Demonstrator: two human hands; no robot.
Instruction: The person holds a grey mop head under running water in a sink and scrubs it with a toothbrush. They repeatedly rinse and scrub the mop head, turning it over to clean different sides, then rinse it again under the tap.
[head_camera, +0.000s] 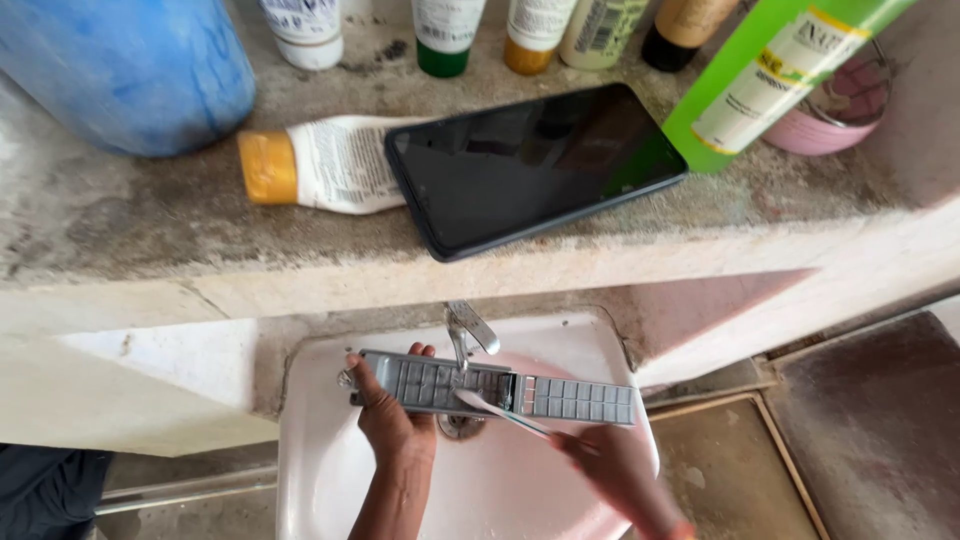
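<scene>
Scrubbing a long metal grate (500, 393) over the white sink (320, 470), left hand (392, 415) clenched on its left end, right hand (615, 465) gripping a toothbrush (505, 413) mid-grate; unsupported far end right of the grip could probably tip or slip if wet.

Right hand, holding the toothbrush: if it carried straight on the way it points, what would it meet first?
Probably the grey metal grille that the left hand holds over the sink; the toothbrush in the right hand already seems to touch it.

Seven bottles (330, 165) (one lying), one phone (535, 165), one toothbrush (505, 413).
</scene>
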